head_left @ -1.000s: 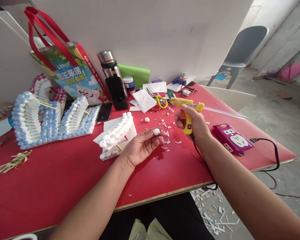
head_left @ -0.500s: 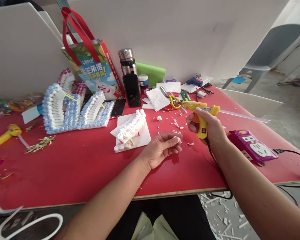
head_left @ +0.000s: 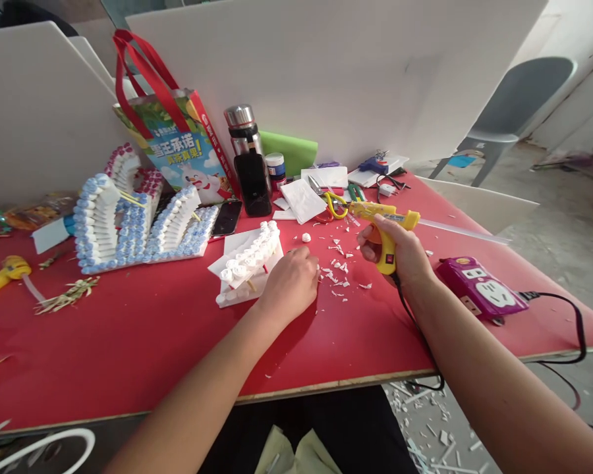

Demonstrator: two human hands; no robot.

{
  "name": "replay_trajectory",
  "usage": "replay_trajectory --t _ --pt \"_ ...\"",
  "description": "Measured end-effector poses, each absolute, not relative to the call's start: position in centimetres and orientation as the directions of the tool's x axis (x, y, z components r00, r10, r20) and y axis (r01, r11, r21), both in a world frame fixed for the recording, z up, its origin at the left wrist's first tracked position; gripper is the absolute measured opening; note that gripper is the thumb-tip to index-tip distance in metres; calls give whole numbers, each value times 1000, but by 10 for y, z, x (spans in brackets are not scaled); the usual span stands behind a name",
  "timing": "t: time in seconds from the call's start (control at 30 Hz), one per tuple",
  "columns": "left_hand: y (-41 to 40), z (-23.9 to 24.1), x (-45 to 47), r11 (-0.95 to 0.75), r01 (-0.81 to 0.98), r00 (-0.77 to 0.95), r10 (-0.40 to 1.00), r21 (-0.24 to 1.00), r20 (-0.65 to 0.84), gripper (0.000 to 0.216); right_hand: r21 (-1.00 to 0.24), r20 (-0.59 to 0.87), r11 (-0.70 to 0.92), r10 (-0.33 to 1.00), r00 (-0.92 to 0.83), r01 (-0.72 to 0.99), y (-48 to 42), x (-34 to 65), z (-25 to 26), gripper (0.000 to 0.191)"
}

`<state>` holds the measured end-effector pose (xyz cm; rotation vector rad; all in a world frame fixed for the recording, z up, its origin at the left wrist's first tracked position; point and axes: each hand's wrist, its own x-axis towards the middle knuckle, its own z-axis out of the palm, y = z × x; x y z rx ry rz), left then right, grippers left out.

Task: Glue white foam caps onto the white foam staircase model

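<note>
My right hand [head_left: 400, 243] is wrapped round the handle of a yellow hot glue gun [head_left: 388, 255], its nozzle pointing left and a clear glue stick [head_left: 462, 230] poking out behind. My left hand [head_left: 292, 280] is palm down at the right side of a small white model [head_left: 250, 260], with its fingers curled under. Whatever those fingers hold is hidden. Rows of white rosettes top the model's raised, curved strip, which stands on thin sticks over a white base. A loose white rosette [head_left: 306, 237] lies beyond the left hand, and white scraps [head_left: 340, 266] are scattered between the hands.
A larger blue-and-white model [head_left: 109, 227] stands left, near a patterned bag [head_left: 178, 145]. A steel flask [head_left: 242, 131], a phone [head_left: 227, 218] and yellow-handled scissors [head_left: 336, 205] lie further back. A purple power strip [head_left: 479, 286] is at right; the gun's black cord [head_left: 415, 336] hangs over the table edge.
My left hand has turned palm down and moved left to the white model; the white piece seen in its fingers is now hidden. The glue gun stays in my right hand. The view has shifted slightly.
</note>
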<state>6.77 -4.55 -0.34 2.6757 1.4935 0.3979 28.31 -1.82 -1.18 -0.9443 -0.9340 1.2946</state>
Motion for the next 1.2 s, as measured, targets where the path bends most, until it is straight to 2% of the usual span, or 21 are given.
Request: replay_trajectory --t 0.13,0.33,0.53,0.67,0.73,0.87,0.97,1.07,1.2 --pt "-47 -3 68 -532 839 525 847 112 84 24 -934 53 66 997 47 -352 -16 284 -12 32" --pt "-49 -1 68 -531 839 529 847 118 50 26 -932 49 59 998 38 -358 -16 284 -12 33" --pt "-49 -5 63 -504 829 496 863 243 94 27 -931 47 50 999 15 -361 -18 283 -11 33" --pt "-45 -5 61 -495 812 485 867 309 114 19 -929 48 54 998 26 -366 -17 282 -12 32" --pt "-37 -4 63 -495 803 466 869 333 169 19 -932 51 57 998 27 -357 -17 281 -12 32" --pt "-7 -5 74 -430 870 359 888 243 289 26 -936 50 58 998 32 -348 -16 282 -13 33" --pt "18 -10 82 -367 913 324 918 180 227 24 -937 44 58 998 47 -345 -15 284 -14 33" --pt "34 -15 84 -346 913 317 935 217 159 25 -936 38 52 998 47 -347 -15 285 -13 34" --pt "38 -18 81 -350 894 317 935 280 158 22 -943 49 63 997 51 -327 -15 284 -13 35"
